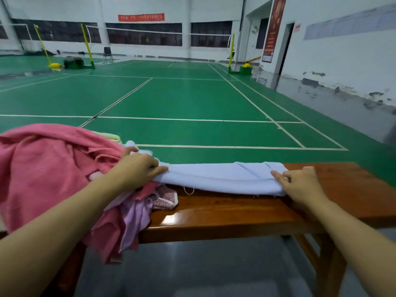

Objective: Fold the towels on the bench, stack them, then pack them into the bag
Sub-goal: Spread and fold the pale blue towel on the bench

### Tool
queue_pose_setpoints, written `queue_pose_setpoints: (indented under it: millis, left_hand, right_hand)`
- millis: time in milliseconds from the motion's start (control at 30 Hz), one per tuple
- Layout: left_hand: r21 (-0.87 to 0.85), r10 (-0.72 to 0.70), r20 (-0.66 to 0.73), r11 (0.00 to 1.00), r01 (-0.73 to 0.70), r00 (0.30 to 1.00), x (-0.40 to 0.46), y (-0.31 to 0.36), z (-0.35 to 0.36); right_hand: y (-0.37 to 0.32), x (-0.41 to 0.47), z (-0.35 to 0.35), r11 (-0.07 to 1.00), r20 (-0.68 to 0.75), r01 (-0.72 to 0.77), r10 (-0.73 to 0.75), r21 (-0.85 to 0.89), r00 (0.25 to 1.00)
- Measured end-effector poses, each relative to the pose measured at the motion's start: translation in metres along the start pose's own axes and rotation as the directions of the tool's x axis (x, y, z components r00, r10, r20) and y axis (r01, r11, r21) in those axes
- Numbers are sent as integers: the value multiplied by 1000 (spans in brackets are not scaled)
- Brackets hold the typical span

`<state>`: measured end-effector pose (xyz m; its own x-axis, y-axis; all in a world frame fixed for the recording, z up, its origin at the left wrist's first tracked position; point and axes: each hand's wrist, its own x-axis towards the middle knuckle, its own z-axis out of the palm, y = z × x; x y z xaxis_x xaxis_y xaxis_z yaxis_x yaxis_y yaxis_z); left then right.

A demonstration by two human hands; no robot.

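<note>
Lying across the far edge of the wooden bench, the pale blue towel runs left to right, long axis parallel to the bench's length, folded into a narrow band. Left hand grips the towel's left end, fingers curled over the cloth, thumb extended along the near edge. Right hand pinches the right end, fingers curled round the corner. Left end rests against a heap of pink towel, which overhangs the bench's near side with a lilac cloth and a patterned cloth beneath. Green court floor beyond.
</note>
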<state>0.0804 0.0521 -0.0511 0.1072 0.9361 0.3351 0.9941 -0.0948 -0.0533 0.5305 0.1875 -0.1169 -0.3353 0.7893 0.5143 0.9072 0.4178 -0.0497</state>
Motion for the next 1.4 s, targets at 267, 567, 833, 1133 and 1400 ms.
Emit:
queue_pose_setpoints:
  millis: [267,567,833,1133,1400]
  left_hand:
    - [-142,146,118,981,-128,982,-10,23,-6]
    - [-231,-19,671,945,233,741,15,74,-17]
    - [-664,3,213,734,143,977,54,181,48]
    - [-254,89,391,967,15,916,77,251,106]
    - [-297,167,374,953,-53,912,83,289,104]
  right_hand:
    - [8,-18,-17,995,48,62,-58,-81,997]
    - [23,-5,-47,973,260,-229,224,-12,939]
    - [6,28,7,839,343,-542,493,56,799]
    - [22,20,27,905,467,-415,408,-93,784]
    - [83,3,16,812,440,-558,569,-169,695]
